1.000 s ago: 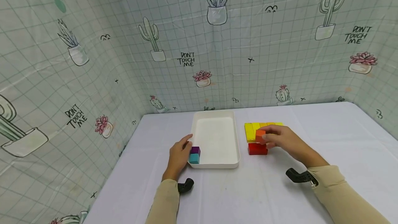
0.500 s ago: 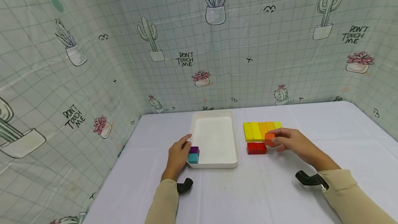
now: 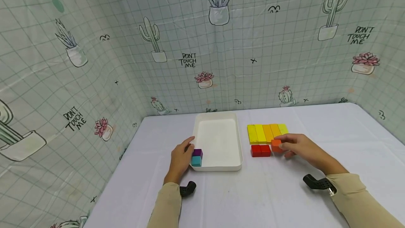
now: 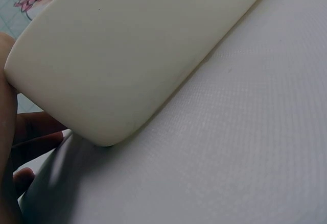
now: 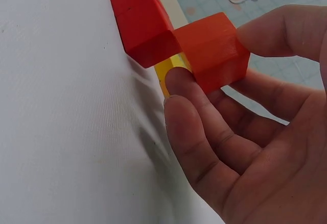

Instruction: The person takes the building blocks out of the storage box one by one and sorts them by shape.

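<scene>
The right hand [image 3: 297,147] pinches an orange block [image 3: 276,145] between thumb and fingertips, right beside the end of two joined red blocks [image 3: 261,151]. In the right wrist view the orange block [image 5: 212,50] meets a corner of the red blocks [image 5: 142,24], with the lower fingers curved loosely below it. At the white tray's left wall, the left hand [image 3: 181,159] grips the rim, thumb at the top and fingers along the outside. Inside the tray [image 3: 218,140], a purple block [image 3: 197,152] and a teal block [image 3: 196,161] sit in the near left corner.
Several yellow and amber blocks [image 3: 265,133] lie side by side as a row behind the red ones. A white cloth [image 3: 234,200] covers the table. Patterned fabric [image 3: 253,45] hangs behind it. Black wrist mounts [image 3: 319,183] stick out from both sleeves.
The right hand has moved rightward and a little nearer with the orange block, from in front of the yellow row to the red blocks' right end. The left hand and tray stay put.
</scene>
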Tool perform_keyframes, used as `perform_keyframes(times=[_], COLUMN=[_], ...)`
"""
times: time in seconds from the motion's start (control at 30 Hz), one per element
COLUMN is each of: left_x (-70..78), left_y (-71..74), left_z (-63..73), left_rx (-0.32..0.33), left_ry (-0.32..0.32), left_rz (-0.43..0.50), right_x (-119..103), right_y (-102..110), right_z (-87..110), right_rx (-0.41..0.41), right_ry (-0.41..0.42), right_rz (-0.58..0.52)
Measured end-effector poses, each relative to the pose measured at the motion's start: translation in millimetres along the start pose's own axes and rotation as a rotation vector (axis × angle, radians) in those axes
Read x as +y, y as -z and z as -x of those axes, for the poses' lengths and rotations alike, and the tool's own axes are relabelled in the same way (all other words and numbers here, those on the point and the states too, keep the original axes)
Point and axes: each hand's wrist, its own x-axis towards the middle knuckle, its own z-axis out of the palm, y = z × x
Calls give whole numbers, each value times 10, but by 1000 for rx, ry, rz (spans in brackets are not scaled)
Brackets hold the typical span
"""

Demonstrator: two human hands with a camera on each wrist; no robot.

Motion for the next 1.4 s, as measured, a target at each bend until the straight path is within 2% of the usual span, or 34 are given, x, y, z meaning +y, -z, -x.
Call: perform_keyframes(times=[0.27, 0.57, 0.8, 1.1, 1.4], left_x=[7, -17, -25, -27, -37], left_y=[-3, -6, -21, -23, -30], left_z=[-5, -22, -23, -41, -41], left_rx=[4, 3, 6, -2, -4], left_ry=[-6, 16, 27, 27, 31], left_rz=[-1, -9, -5, -10, -18], right_x=[40, 73, 63, 66, 101], right_y=[-6, 49, 14, -15, -32], right_z=[-17, -23, -17, -30, -48], right_rx=[4, 1, -4, -9, -12], right_ry=[-36, -23, -35, 13, 21], right_rz=[64, 133, 193, 182, 216])
